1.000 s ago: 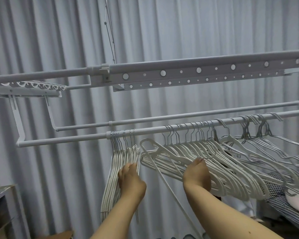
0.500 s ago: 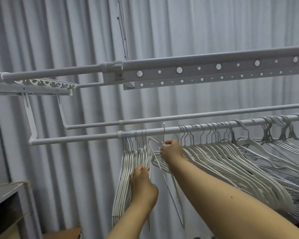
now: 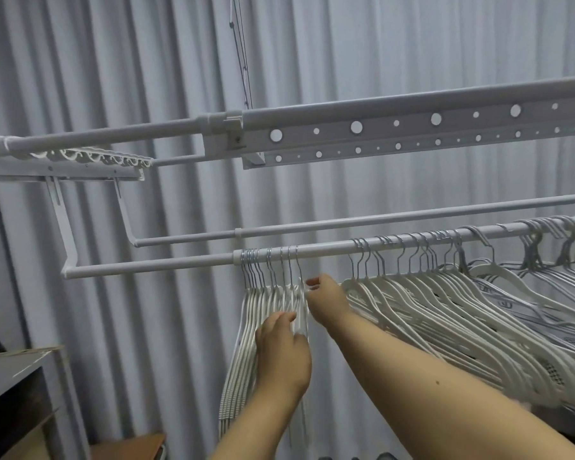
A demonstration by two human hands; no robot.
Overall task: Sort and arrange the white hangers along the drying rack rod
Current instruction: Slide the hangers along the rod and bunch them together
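A tight bunch of white hangers (image 3: 246, 330) hangs from the drying rack rod (image 3: 146, 267) near its joint. My left hand (image 3: 281, 356) grips the right side of this bunch from below. My right hand (image 3: 326, 302) pinches the neck of the rightmost hanger of the bunch, just under its hook. A gap of bare rod separates the bunch from a long slanted row of white hangers (image 3: 445, 310) further right.
A second, thinner rod (image 3: 346, 224) runs behind, and a perforated rack beam (image 3: 412, 131) above it. A grey curtain (image 3: 146, 78) fills the background. A dark shelf edge (image 3: 14, 370) is at the lower left. Thin wire hangers (image 3: 545, 257) crowd the far right.
My right hand carried one hanger leftward and hooked it beside the tight bunch. My left hand stayed on the bunch. The view shifted left.
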